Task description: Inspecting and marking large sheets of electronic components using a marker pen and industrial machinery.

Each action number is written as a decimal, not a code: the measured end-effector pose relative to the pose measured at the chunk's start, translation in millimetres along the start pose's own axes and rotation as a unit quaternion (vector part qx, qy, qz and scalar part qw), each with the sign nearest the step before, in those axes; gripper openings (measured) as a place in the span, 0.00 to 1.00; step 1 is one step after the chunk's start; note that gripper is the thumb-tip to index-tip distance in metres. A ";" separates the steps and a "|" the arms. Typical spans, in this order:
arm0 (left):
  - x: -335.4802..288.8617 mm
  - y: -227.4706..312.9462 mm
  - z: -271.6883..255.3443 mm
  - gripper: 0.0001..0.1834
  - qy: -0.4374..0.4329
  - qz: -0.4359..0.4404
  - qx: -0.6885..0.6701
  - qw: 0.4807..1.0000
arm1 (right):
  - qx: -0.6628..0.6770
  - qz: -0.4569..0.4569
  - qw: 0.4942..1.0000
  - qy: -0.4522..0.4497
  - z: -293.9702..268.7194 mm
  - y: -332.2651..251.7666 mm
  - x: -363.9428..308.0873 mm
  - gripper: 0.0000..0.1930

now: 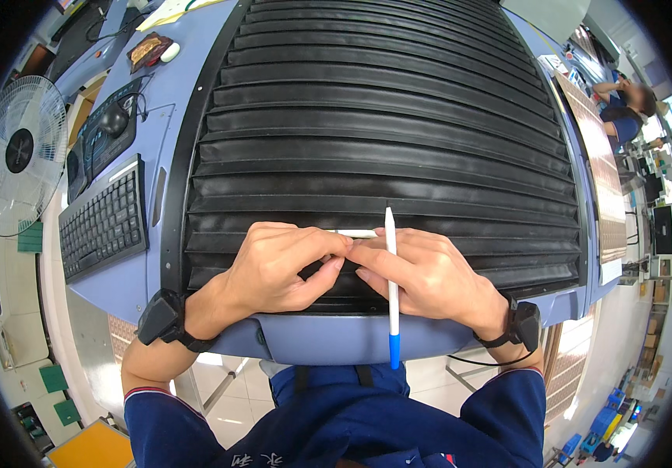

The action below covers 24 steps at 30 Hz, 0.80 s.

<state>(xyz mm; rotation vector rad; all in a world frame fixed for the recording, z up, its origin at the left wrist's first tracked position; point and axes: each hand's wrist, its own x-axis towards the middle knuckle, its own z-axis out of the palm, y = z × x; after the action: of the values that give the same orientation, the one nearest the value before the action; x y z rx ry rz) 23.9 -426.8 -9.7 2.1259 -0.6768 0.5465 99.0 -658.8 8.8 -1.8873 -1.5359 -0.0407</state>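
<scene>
My two hands meet low over a black pleated bellows cover [383, 129]. My left hand [277, 265] is closed in a pinch, its fingertips touching those of my right hand [426, 273]. Between the two hands shows a short thin white piece [358, 232]; fingers hide its ends, and its kind is unclear. A white marker [392, 269] with a blue end lies across my right hand, held by its bent fingers. Its dark tip points away from me and the blue end toward my body. Each wrist wears a black band with a box-like device.
On the blue-grey machine's left ledge are a black keyboard [106, 222], a mouse [114, 118] and a small brown packet [149, 51]. A standing fan [20, 152] is farther left. Copper-coloured panels [593, 156] line the right side, with another person [628, 105] beyond.
</scene>
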 end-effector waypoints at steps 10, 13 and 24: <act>-0.7 0.8 0.6 0.09 0.010 -0.010 -0.004 1.000 | -0.011 0.033 0.999 -0.019 -2.6 -4.6 0.7 0.19; -0.9 0.4 0.8 0.09 0.006 -0.004 -0.004 1.000 | -0.013 0.029 0.999 -0.015 -2.5 -4.5 0.2 0.18; -1.8 1.1 -0.8 0.07 0.006 -0.011 -0.012 1.000 | 0.001 0.002 1.000 -0.010 -2.5 -3.4 4.2 0.18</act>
<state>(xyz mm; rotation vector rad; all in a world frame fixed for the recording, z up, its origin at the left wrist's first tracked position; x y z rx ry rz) 21.7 -426.2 -9.8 2.1042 -0.6486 0.5354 98.2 -656.2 14.3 -1.8958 -1.5450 -0.0178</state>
